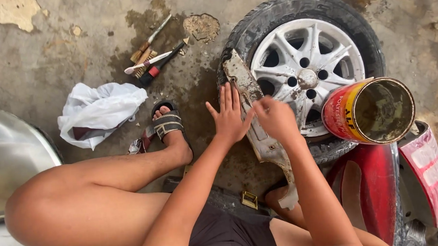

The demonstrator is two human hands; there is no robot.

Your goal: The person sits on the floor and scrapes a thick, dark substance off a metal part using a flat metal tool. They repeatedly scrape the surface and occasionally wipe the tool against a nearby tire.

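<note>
A long, dirty grey panel piece (250, 93) leans across a tyre with a white alloy wheel (306, 64) lying on the concrete floor. My left hand (227, 115) is flat and open, fingers spread, pressed against the panel's left edge. My right hand (275, 117) rests on the panel's middle with fingers curled; I cannot see anything held in it. A red and yellow tin can (372, 109), open and grimy inside, sits tilted on a red bodywork part (380, 184) at the right.
Several brushes and tools (151, 56) lie on a stained patch of floor. A white plastic bag (99, 112) sits at the left, beside a metal basin (5, 156). My sandalled foot (168, 126) and bare legs fill the foreground.
</note>
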